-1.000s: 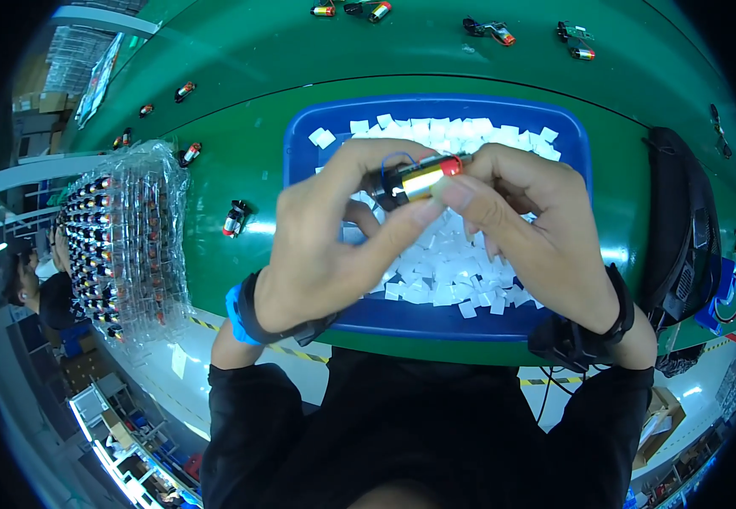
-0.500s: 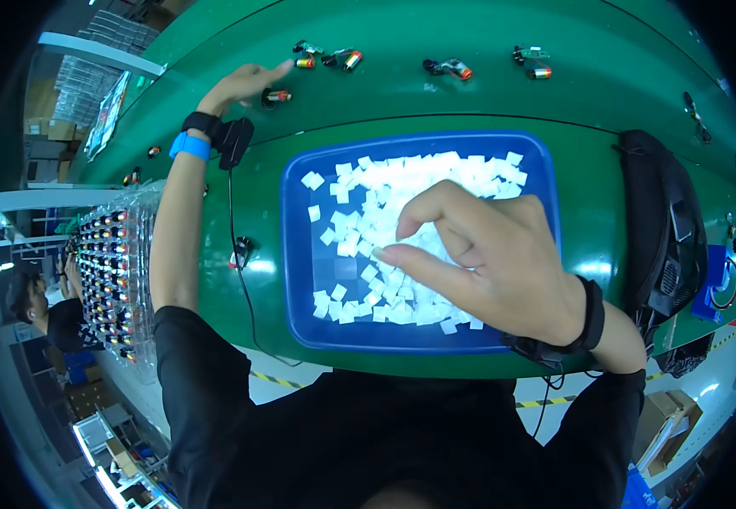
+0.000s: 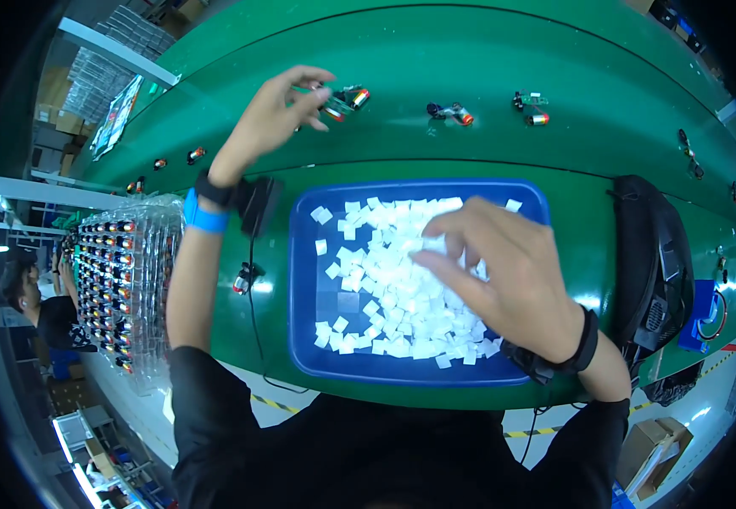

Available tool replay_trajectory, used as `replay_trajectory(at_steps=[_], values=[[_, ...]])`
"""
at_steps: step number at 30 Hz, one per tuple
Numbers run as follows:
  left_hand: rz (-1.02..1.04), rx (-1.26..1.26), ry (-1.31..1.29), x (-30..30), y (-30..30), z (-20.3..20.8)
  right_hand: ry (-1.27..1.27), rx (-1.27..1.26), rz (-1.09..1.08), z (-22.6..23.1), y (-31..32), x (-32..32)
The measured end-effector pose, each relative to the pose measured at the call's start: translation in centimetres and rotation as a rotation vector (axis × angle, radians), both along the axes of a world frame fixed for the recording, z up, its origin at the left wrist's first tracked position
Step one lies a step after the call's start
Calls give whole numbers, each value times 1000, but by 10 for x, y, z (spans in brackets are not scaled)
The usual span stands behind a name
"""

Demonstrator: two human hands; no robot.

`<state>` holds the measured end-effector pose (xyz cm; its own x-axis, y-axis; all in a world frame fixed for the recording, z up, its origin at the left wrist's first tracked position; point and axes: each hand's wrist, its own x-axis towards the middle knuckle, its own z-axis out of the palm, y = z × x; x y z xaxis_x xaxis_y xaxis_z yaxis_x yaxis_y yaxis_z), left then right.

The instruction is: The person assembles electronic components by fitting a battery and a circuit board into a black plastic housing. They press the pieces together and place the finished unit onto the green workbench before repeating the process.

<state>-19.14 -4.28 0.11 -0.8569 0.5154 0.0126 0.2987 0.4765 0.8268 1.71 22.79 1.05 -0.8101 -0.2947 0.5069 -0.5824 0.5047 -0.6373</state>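
My left hand [image 3: 273, 114] stretches far out over the green belt [image 3: 436, 59]. Its fingers are spread, and the fingertips sit right beside a small gold and red cylinder part [image 3: 334, 109]. My right hand [image 3: 508, 276] hovers low over the blue tray [image 3: 309, 339], which holds a heap of small white squares [image 3: 385, 297]. Thumb and forefinger pinch a white square [image 3: 433, 245] at the top of the heap. A blue band and a black strap ring my left wrist, and a black strap rings my right.
More small cylinder parts [image 3: 451, 111] lie in a row along the belt, and one [image 3: 242, 280] sits left of the tray. Clear trays packed with parts [image 3: 118, 280] stand at the left. A black bag [image 3: 652, 254] lies at the right. Another person [image 3: 33, 297] is at the far left.
One second ago both hands held a gold and red cylinder above the tray. My left hand then reached out to the belt, and my right hand dropped into the white squares.
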Motion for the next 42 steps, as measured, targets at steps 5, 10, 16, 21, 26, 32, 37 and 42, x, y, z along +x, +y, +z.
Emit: replay_trajectory(at_steps=[5, 10, 16, 21, 26, 32, 37, 42], values=[[-22, 390, -274, 137, 35, 9, 41, -22, -113, -1, -8, -4], [33, 373, -65, 193, 46, 11, 164, 46, 21, -9, -12, 5], [-31, 352, 10, 194, 36, 5, 373, 250, 16, -2, -8, 10], [-220, 127, 670, 184, 30, 7, 383, 305, 5, 0, -4, 10], [8, 510, 54, 191, 25, 6, 466, 343, 43, 3, 1, 6], [-76, 611, -879, 186, 28, 4, 399, 262, 109, -1, 0, 3], [-77, 449, -470, 194, 27, -6, -55, 2, 63, -3, -7, 6], [-58, 374, -329, 200, 33, -10, -161, 44, 74, -7, -7, 5]])
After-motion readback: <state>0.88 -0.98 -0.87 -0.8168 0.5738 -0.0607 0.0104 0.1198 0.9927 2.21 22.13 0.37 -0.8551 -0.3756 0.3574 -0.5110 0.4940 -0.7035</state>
